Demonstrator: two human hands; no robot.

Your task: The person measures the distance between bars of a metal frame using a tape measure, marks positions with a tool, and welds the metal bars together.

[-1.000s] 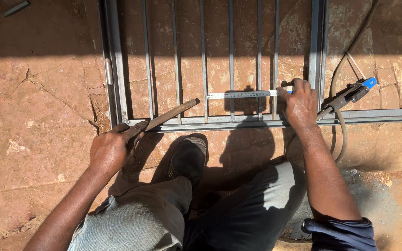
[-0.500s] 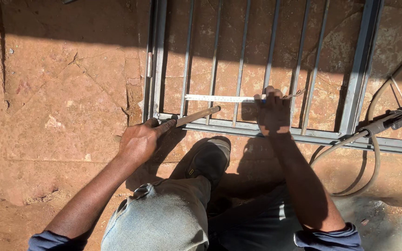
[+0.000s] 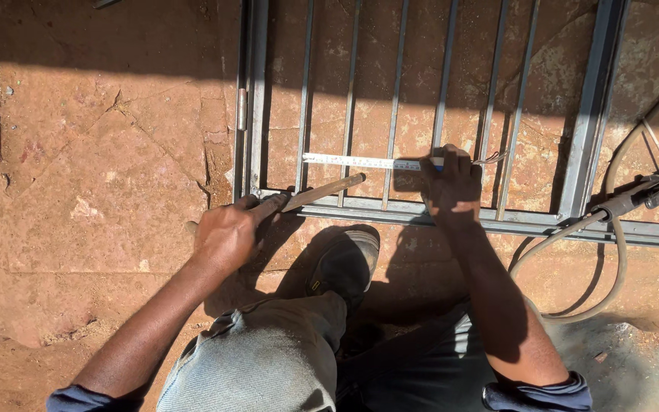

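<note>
A person crouches over a steel grille [image 3: 593, 114] lying on red stone ground [image 3: 101, 152], measuring across its bars.

The grille fills the upper middle and right of the frame, its bottom rail running just above the person's knees. A hose [image 3: 573, 259] with a blue-tipped holder [image 3: 654, 191] loops over the rail at right. A dark shoe [image 3: 345, 263] sits below the rail at centre. The left hand [image 3: 230, 233], left of centre, has its fingers wrapped tight around a flat metal bar [image 3: 322, 191] that slants up onto the rail. The right hand [image 3: 451, 187], right of centre, presses its fingers together on a tape [image 3: 360, 161] stretched leftward across the bars.
</note>
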